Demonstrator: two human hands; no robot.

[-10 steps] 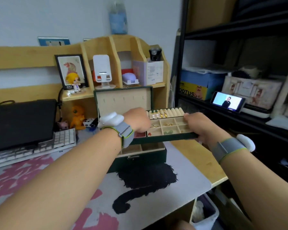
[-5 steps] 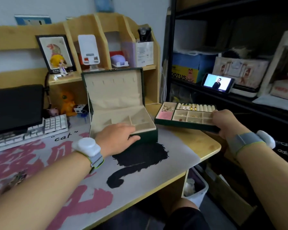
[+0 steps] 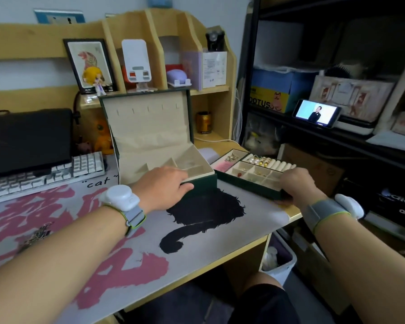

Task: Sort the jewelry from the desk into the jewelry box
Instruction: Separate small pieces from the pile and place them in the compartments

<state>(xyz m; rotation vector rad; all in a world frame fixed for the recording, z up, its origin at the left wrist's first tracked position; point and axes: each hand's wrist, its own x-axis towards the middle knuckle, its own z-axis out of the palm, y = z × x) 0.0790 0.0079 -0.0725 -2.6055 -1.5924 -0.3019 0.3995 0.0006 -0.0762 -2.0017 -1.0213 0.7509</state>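
Observation:
The dark green jewelry box [image 3: 202, 187] stands open in the middle of the desk, its lid upright and its beige lower compartments showing. My left hand [image 3: 164, 185] rests on the box's front rim. The removable tray [image 3: 248, 183], with rings in its rolls and small pieces in its cells, sits on the desk just right of the box. My right hand [image 3: 295, 183] grips the tray's near right edge. A small metallic chain-like piece [image 3: 36, 237] lies on the desk mat at the far left.
A keyboard [image 3: 45, 174] and a dark screen [image 3: 28, 141] fill the left back. Behind the box is a wooden shelf [image 3: 215, 90] with figurines. A phone [image 3: 317, 112] plays on the black rack at right. The desk edge [image 3: 295, 215] is close to the tray, with a bin [image 3: 281, 265] below.
The tray went from above the box to the right and now sits on the desk. My left hand let go of it and came to rest on the box's front rim.

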